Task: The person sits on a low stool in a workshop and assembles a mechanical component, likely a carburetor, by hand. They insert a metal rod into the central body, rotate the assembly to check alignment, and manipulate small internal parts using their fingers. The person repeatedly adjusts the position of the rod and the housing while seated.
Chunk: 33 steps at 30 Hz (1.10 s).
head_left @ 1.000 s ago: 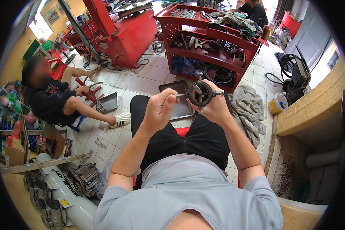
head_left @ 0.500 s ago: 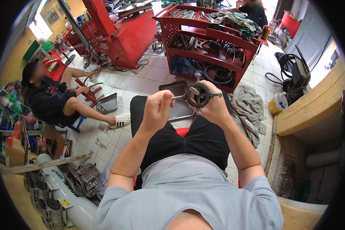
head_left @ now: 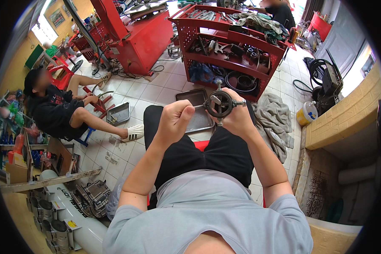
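Screw-fitted metal ring (head_left: 219, 106) is steadied, apparently, by right hand's (head_left: 238, 118) grip while side rod (head_left: 200, 106) is pinched by left hand (head_left: 175, 118).

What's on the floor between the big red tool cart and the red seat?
A grey tray lies there, seen in the head view. The left hand hides part of it.

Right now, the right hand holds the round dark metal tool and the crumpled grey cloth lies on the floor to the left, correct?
Wrong side: the head view shows the cloth lying to the right; the right hand holds the tool.
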Tool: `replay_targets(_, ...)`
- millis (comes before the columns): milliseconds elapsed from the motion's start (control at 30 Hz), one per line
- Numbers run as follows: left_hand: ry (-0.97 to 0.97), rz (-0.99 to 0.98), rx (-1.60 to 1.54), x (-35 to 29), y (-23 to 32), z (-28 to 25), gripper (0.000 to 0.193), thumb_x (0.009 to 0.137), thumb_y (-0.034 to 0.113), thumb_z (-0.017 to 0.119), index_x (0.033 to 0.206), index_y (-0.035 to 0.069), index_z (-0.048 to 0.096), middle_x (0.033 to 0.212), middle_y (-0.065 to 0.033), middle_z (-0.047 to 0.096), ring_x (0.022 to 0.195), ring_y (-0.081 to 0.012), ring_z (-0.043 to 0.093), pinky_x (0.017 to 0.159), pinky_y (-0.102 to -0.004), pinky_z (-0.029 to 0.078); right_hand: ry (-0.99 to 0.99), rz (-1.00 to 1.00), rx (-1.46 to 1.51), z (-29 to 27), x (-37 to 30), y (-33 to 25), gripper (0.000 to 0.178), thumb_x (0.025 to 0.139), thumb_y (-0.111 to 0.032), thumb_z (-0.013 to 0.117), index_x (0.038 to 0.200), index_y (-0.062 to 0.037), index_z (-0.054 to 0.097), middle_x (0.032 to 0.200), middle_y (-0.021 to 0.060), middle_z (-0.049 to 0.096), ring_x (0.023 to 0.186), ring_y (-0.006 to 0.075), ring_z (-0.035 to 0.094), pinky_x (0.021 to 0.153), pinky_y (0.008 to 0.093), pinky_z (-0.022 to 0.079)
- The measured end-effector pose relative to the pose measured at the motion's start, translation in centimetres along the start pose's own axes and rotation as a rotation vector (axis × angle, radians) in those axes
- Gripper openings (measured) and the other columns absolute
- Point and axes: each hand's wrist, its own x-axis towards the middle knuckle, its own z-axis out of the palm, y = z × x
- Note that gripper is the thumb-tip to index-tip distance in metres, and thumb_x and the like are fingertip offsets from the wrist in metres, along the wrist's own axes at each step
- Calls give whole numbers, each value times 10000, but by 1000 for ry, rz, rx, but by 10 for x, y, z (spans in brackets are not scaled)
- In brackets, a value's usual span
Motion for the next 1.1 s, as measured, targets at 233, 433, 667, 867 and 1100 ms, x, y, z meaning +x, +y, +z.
replay_targets(233, -29, -82, -158, 0, -4, 1, 536, 1002, 400, 440, 631, 13, 438, 580, -10, 407, 545, -88, 377, 503, -264, 319, 11, -21, -28, 0, 0, -3, 333, 712, -140, 757, 986, -36, 597, 885, 120, 621, 826, 293, 610, 751, 363, 486)
replay_targets(433, 86, -115, -124, 0, 1, 8, 510, 1013, 407, 396, 701, 10, 464, 595, -10, 426, 558, -91, 413, 516, -252, 338, -3, -27, -42, 1, 0, 1, 342, 705, -145, 761, 984, -42, 591, 868, 110, 614, 811, 283, 601, 732, 359, 486)
replay_targets(667, 60, -90, -26, -3, -6, 2, 572, 997, 511, 340, 759, 15, 499, 613, 8, 422, 571, -62, 367, 515, -231, 281, 47, -154, -137, 3, 1, 0, 341, 702, -153, 767, 973, -47, 588, 884, 108, 618, 827, 278, 607, 727, 360, 490)
replay_targets(867, -4, -63, 101, 1, 16, 4, 489, 998, 391, 386, 715, 13, 509, 604, 4, 422, 549, -69, 360, 501, -249, 283, 21, -85, -111, 0, 1, 3, 344, 708, -147, 763, 986, -41, 590, 889, 114, 618, 838, 288, 608, 745, 359, 490)
replay_targets(1100, -82, -2, -12, 1, 0, -2, 498, 1000, 371, 391, 673, 3, 472, 600, -49, 422, 559, -156, 415, 530, -295, 352, -2, -66, -53, -1, 1, 2, 335, 715, -151, 759, 987, -42, 595, 883, 112, 615, 830, 290, 603, 746, 361, 488)
